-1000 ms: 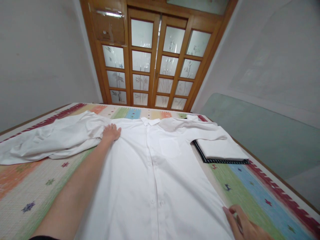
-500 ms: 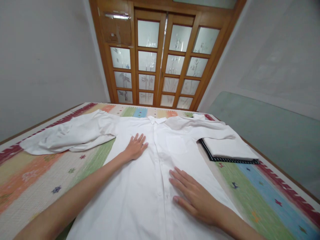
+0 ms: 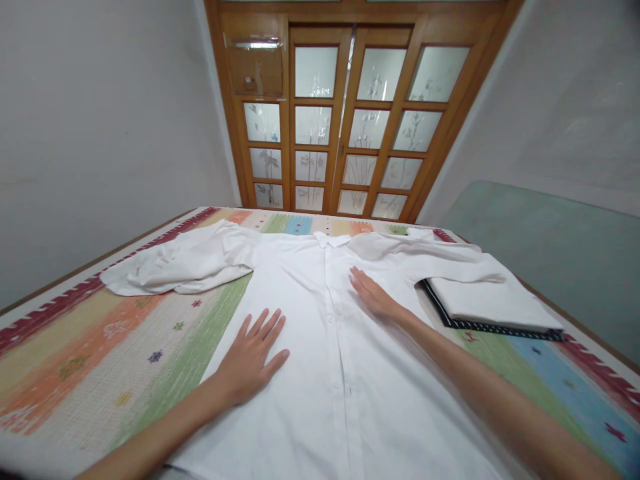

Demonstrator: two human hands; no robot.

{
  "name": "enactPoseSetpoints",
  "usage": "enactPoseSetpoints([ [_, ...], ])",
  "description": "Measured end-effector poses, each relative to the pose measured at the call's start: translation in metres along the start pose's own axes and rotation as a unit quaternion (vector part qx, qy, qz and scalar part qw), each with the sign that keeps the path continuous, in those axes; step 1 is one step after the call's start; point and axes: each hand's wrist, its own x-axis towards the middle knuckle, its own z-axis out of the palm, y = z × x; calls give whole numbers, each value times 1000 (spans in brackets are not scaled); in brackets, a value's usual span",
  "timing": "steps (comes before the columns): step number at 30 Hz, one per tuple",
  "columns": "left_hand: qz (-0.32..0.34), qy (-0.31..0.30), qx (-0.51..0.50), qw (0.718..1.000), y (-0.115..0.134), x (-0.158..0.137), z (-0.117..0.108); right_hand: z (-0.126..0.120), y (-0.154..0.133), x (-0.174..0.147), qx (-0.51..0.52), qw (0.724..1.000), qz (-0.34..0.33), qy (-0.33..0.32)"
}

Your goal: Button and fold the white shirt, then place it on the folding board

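Note:
A white long-sleeved shirt [image 3: 310, 373] lies front up, its collar [image 3: 331, 240] at the far end and the button line running towards me. Flat on the shirt's left front, fingers spread, rests my left hand [image 3: 249, 357]. My right hand [image 3: 373, 293] is on the upper right front near the chest, its fingers stretched out and close together. Neither hand grips anything. The left sleeve [image 3: 175, 260] is stretched out sideways with wrinkles. The right sleeve [image 3: 450, 260] reaches over a folded pile.
Under the shirt spreads a striped, patterned cloth [image 3: 100, 353]. A folded white cloth [image 3: 493, 303] sits on a black dotted one [image 3: 505, 329] at the right. Beyond are a wooden door with glass panes [image 3: 315, 127] and a pale green panel [image 3: 540, 247].
My right hand has moved forward from the lower front to the chest. My left hand has come back towards me. The view has shifted slightly left.

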Motion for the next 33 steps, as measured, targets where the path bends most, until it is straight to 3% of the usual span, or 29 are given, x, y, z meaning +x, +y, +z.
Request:
enactPoseSetpoints([
  [6, 6, 30, 26, 999, -5, -30, -7, -2, 38, 38, -169, 979, 115, -18],
  [18, -13, 34, 49, 998, -10, -45, -9, -7, 66, 61, -161, 963, 216, 23],
  [23, -12, 35, 45, 998, -11, -44, -8, -7, 57, 57, -168, 965, 200, 37],
  [27, -9, 26, 44, 999, -11, -43, -5, -9, 41, 43, -168, 969, 179, -6],
  [30, 0, 15, 28, 1000, 1, -41, -9, -8, 25, 22, -163, 979, 113, -41],
  [33, 57, -19, -13, 998, 27, -37, -20, -2, 6, -7, -147, 986, 27, -68],
])
